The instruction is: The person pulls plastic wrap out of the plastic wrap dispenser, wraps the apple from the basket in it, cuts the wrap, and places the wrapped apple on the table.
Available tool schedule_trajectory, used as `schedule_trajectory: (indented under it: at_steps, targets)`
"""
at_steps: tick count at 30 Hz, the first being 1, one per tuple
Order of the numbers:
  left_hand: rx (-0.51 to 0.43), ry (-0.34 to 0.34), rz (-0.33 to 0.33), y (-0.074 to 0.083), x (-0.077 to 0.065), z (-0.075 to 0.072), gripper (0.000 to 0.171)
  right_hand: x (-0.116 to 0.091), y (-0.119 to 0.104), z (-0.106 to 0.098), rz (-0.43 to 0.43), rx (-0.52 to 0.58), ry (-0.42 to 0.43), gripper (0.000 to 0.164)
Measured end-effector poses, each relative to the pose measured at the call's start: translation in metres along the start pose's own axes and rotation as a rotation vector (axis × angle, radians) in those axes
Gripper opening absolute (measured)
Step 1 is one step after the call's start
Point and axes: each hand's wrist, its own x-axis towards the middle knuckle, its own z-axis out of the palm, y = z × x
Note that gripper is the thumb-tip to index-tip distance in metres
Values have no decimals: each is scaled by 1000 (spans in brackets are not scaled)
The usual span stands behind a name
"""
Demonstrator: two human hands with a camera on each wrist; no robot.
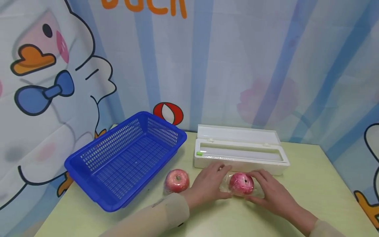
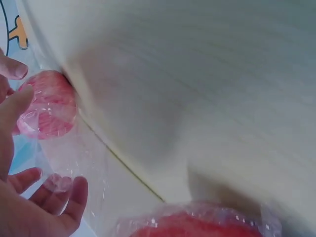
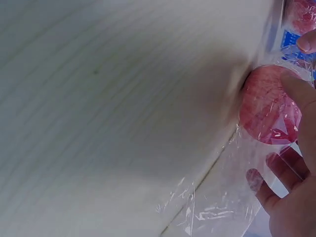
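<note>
A round pink-red fruit (image 1: pixel 241 183) with a pale patch and dark spot sits on loose clear cling film (image 3: pixel 217 197) on the table. My left hand (image 1: pixel 209 184) is at its left side, fingers curved and holding the film, which drapes over the fingertips (image 2: pixel 76 200). From the right, my right hand (image 1: pixel 273 196) grips the fruit, index finger at its top and thumb at its near side. Left of my left hand stands a red apple (image 1: pixel 177 180) in clear film; its shiny wrapping (image 2: pixel 197 217) also shows low in the left wrist view.
Behind the hands stands a white film dispenser box (image 1: pixel 241 166), lid raised, with a green slider (image 1: pixel 199 153). A blue perforated basket (image 1: pixel 111 206) lies to the left. A printed curtain (image 1: pixel 222 65) hangs behind the table (image 1: pixel 308 177).
</note>
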Motion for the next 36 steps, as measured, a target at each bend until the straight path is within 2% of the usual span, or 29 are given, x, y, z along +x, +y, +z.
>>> schedule_trajectory:
  at_steps: [6, 10, 14, 19, 23, 30, 36]
  targets:
    - [-119, -74, -97, -2, -5, -7, 84, 4, 0, 3, -6, 0, 10, 82]
    - [-175, -143, -141, -4, -5, -12, 74, 6, -3, 4, 62, 35, -45, 76]
    - [-138, -181, -115, -6, -2, -17, 60, 8, -4, 3, 125, 71, -104, 73]
    - [-85, -210, -106, -6, 1, -21, 47, 8, -4, 3, 113, 69, -108, 72]
    - [-93, -223, -143, -4, 1, -26, 44, 8, -3, 2, 80, 59, -80, 71]
    - [-134, -264, -248, -7, -2, -33, 41, 7, -2, 0, 45, 42, -52, 68]
    - [-58, -263, -214, -10, -3, -32, 29, 8, 0, -2, 36, 35, -49, 68]
